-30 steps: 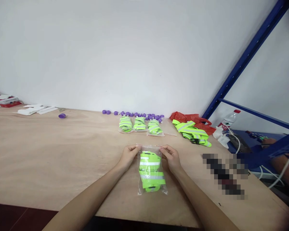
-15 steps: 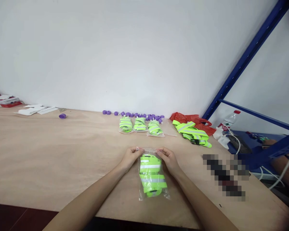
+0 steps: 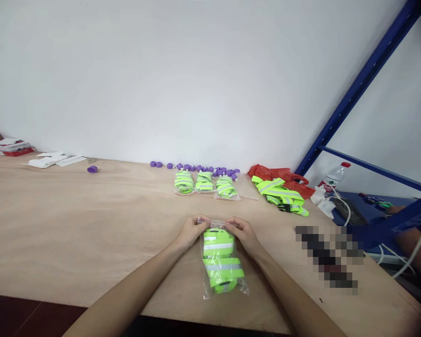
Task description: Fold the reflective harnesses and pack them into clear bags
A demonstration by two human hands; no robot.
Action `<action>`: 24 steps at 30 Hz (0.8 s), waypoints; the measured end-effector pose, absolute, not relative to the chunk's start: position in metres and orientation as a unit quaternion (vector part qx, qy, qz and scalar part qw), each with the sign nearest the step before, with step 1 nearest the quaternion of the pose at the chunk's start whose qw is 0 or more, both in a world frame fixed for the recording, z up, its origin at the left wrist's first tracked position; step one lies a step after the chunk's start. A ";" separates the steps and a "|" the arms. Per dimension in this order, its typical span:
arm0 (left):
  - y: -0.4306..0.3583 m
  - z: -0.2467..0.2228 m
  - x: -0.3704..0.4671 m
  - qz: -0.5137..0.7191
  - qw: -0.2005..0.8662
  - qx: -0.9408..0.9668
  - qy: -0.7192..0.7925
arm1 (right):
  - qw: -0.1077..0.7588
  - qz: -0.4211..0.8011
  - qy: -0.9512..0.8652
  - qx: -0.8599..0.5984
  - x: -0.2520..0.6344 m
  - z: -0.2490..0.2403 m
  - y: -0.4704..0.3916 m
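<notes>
A clear zip bag [image 3: 206, 291] with a folded yellow-green reflective strap [image 3: 219, 246] inside lies near the table's front edge. My left hand [image 3: 192, 231] pinches the bag's top left corner, and my right hand [image 3: 243, 233] pinches its top edge towards the right. Beyond my hands stand three similar packed bags in a row, at the left [image 3: 184, 181], middle [image 3: 204, 181] and right [image 3: 226, 186]. Loose yellow-green straps [image 3: 280, 191] with a black buckle lie to their right.
Several purple caps [image 3: 221, 171] line the wall; one purple piece [image 3: 92, 169] sits apart at left. A red plastic bag [image 3: 272, 172], a bottle [image 3: 335, 177] and a blue metal frame [image 3: 358, 84] are at right. White papers [image 3: 47, 160] lie far left.
The bag held in my hands has shifted slightly down towards me. My right hand's fingertips have moved a little left along the bag's top edge.
</notes>
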State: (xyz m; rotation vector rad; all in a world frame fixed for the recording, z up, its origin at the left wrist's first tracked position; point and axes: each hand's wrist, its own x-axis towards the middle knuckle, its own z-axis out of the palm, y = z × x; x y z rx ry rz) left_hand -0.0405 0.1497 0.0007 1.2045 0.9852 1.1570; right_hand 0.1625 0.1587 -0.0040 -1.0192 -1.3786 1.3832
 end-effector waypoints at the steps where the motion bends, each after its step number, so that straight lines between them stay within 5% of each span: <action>1: 0.150 0.000 -0.040 0.486 0.564 0.516 0.424 | 0.450 0.561 -0.559 -0.412 0.162 -0.004 0.158; 24: 0.151 -0.004 -0.040 0.460 0.562 0.541 0.424 | 0.409 0.553 -0.597 -0.413 0.163 -0.005 0.158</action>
